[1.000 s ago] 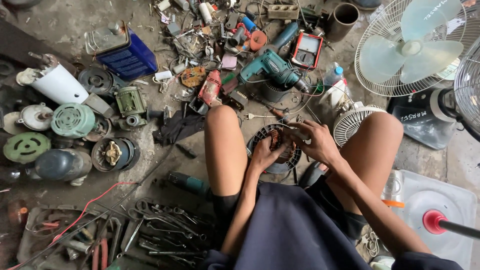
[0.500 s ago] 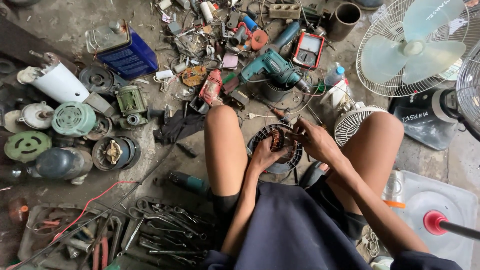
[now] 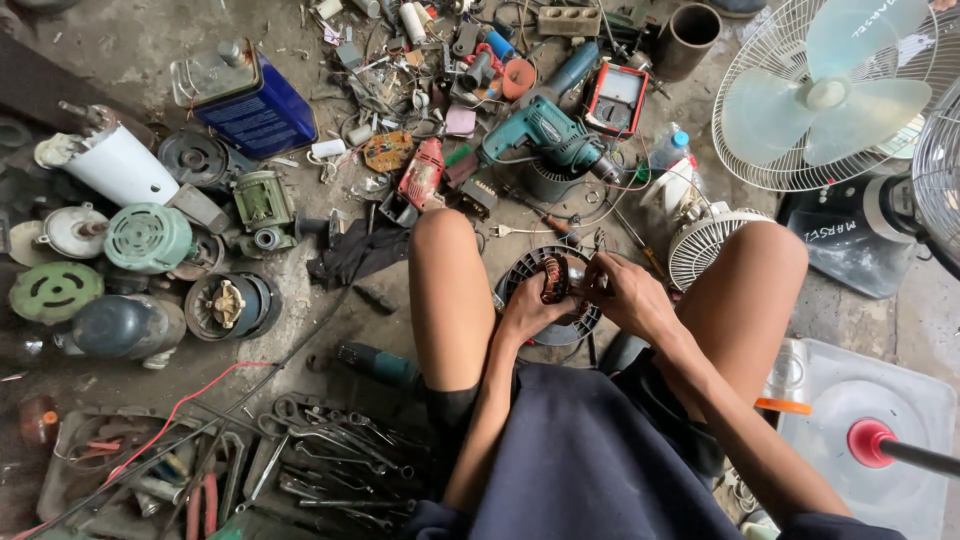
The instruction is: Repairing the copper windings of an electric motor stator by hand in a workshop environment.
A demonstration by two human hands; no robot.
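I crouch over a round black motor housing (image 3: 520, 272) with copper windings (image 3: 553, 280), which rests on the ground between my knees. My left hand (image 3: 528, 312) grips its near rim from below. My right hand (image 3: 625, 292) pinches at the winding side of the same part with its fingers closed on it. Whether a small tool sits in the right fingers is hidden.
A teal electric drill (image 3: 545, 133), a red-framed meter (image 3: 615, 98) and small parts lie beyond my knees. Old motors (image 3: 148, 238) and a blue can (image 3: 250, 100) sit at left, wrenches (image 3: 320, 450) at lower left, a fan (image 3: 830, 90) and a small fan guard (image 3: 705, 245) at right.
Both hands have shifted slightly on the motor housing, and the right hand has drawn a little closer to the windings. Nothing else has moved.
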